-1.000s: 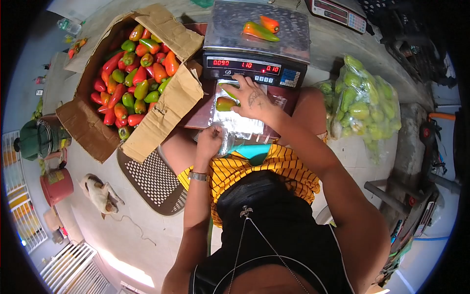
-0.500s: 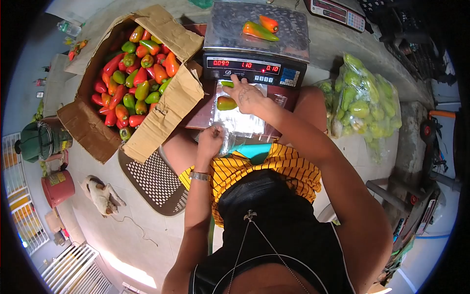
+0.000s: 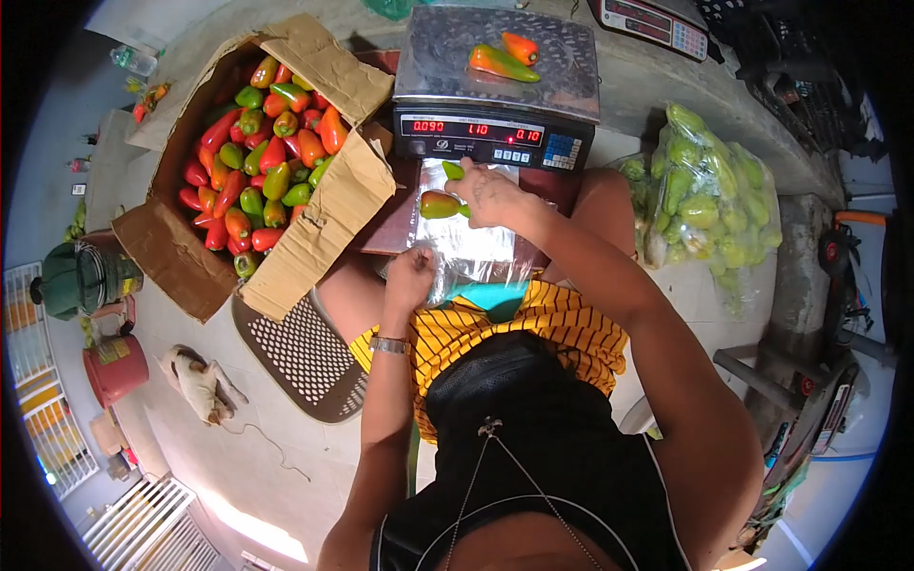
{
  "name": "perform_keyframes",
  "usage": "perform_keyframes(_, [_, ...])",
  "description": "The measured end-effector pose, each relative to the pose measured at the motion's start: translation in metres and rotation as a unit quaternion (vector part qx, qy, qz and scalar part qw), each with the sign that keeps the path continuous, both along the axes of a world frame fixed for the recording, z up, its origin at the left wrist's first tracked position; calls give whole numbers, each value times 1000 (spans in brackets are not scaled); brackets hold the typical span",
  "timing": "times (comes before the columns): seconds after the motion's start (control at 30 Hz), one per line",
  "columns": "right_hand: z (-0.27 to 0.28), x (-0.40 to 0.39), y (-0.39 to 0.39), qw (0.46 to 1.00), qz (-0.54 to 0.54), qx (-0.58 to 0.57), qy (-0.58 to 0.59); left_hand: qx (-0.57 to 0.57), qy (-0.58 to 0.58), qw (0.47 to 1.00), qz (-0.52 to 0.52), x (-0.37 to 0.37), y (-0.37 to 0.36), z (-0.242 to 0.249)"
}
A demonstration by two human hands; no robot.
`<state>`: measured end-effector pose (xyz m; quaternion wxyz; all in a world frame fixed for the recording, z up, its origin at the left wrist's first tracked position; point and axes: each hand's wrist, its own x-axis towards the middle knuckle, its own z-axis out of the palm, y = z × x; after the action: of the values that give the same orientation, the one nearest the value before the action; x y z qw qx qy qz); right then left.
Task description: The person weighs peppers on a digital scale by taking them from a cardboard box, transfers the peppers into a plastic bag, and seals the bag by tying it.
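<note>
Clear plastic bags (image 3: 476,249) lie in front of the scale (image 3: 495,138), whose red display reads 0.090, 1.10 and 0.10. My left hand (image 3: 411,276) is closed at the bags' left edge, pinching the clear plastic. Just below the scale, my right hand (image 3: 487,193) has its fingers around a green pepper (image 3: 453,171), partly hidden by them. A red-green pepper (image 3: 439,205) lies on the plastic beside that hand. Two orange and green peppers (image 3: 503,63) rest on the scale's metal plate.
An open cardboard box (image 3: 324,214) of red and green peppers stands at the left. Bagged green peppers (image 3: 700,209) sit at the right. A second scale (image 3: 657,27) is at the top right. A dog (image 3: 198,381) lies on the floor near a brown crate (image 3: 300,366).
My right hand has drawn slightly down from the scale's edge, and its fingers have closed around the green pepper. My left hand has barely moved.
</note>
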<state>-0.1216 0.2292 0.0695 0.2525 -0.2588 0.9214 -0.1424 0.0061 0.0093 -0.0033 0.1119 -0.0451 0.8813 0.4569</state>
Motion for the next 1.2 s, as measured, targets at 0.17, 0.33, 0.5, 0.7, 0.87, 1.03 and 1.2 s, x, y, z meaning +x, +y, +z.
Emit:
perform_keyframes(0.17, [13, 16, 17, 993, -44, -96, 61, 19, -10, 1000, 0, -1, 1, 4])
perform_keyframes(0.33, [71, -2, 87, 928, -163, -226, 246, 13, -3, 1000, -5, 2, -3, -10])
perform_keyframes(0.5, [93, -86, 164, 908, -308, -67, 277, 21, 4, 1000, -9, 0, 0, 3])
perform_keyframes(0.7, [88, -125, 160, 934, -284, 8, 215, -2, 16, 1000, -10, 0, 1, 3])
perform_keyframes(0.87, [82, -130, 153, 941, -266, 40, 208, -16, 5, 1000, -14, 0, 0, 1])
perform_keyframes(1.03, [74, -125, 156, 936, -256, 17, 240, 0, -47, 999, -14, -1, 0, 9])
perform_keyframes(1.2, [89, -99, 159, 895, -314, -70, 309, -7, -39, 999, -8, -1, 0, 9])
